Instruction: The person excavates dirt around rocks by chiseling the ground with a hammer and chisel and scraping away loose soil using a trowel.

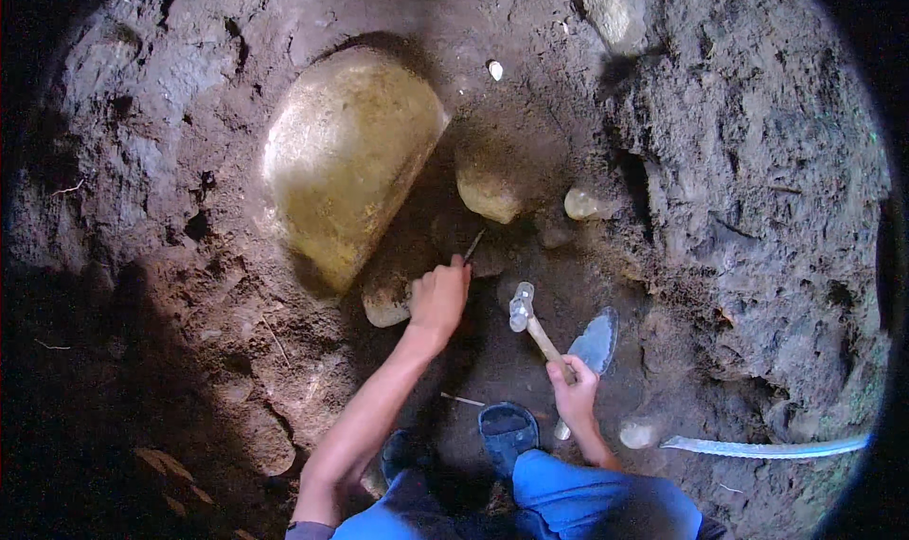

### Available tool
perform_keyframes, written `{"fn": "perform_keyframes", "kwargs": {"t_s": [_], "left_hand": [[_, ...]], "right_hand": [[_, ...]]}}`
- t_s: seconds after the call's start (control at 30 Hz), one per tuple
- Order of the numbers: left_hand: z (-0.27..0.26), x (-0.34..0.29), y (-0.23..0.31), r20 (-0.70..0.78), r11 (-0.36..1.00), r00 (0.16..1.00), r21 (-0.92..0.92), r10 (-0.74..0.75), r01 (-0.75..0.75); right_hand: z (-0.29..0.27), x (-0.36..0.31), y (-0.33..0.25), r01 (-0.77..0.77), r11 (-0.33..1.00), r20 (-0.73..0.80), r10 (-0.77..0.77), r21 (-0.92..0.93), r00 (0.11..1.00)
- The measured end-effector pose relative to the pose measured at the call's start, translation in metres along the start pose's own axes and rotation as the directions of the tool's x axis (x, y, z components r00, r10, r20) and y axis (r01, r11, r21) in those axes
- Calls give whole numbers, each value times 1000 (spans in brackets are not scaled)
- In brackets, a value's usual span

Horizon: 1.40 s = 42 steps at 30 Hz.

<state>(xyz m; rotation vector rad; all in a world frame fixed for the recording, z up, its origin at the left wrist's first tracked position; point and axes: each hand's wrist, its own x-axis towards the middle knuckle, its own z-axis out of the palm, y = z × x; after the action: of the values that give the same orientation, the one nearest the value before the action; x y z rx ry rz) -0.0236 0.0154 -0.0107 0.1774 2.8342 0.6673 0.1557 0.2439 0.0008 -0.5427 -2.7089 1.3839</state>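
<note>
My left hand [438, 300] is closed around a thin metal chisel [474, 244]. Its tip points away from me into the dark soil below a rounded yellowish stone [488, 195]. Beside that hand, a pale stone [383, 305] is partly covered by my wrist and fingers. To the right, my right hand [576, 398] grips the wooden handle of a hammer [522, 309], whose metal head is up and apart from the chisel. A pointed trowel [597, 341] lies on the soil just beyond my right hand, its handle partly hidden.
A large, smooth yellowish boulder [350, 152] is set in the earth at the far left. Smaller stones [580, 204] protrude to its right. Rough earth walls [748, 180] rise around. Near my shoe [509, 431] lie a thin stick [462, 400] and a pale curved strip [767, 447].
</note>
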Motion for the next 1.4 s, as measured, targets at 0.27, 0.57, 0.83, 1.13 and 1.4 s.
{"fn": "perform_keyframes", "kwargs": {"t_s": [0.27,0.57,0.83,1.13,1.4], "left_hand": [[9,1,-21,-12,999,999,27,48,-47],[10,-6,4,-13,998,999,52,-46,47],[8,-10,39,7,987,993,-111,-115,115],[38,-18,23,-9,980,989,-141,-146,143],[25,-12,-5,14,999,999,-22,-36,37]], "right_hand": [[8,6,-1,3,999,-2,-3,45,1000],[10,8,-2,-51,998,3,51,48,999],[4,1,4,-49,998,-18,50,49,999],[7,4,5,-112,986,4,112,124,994],[9,3,14,-176,977,53,171,119,984]]}}
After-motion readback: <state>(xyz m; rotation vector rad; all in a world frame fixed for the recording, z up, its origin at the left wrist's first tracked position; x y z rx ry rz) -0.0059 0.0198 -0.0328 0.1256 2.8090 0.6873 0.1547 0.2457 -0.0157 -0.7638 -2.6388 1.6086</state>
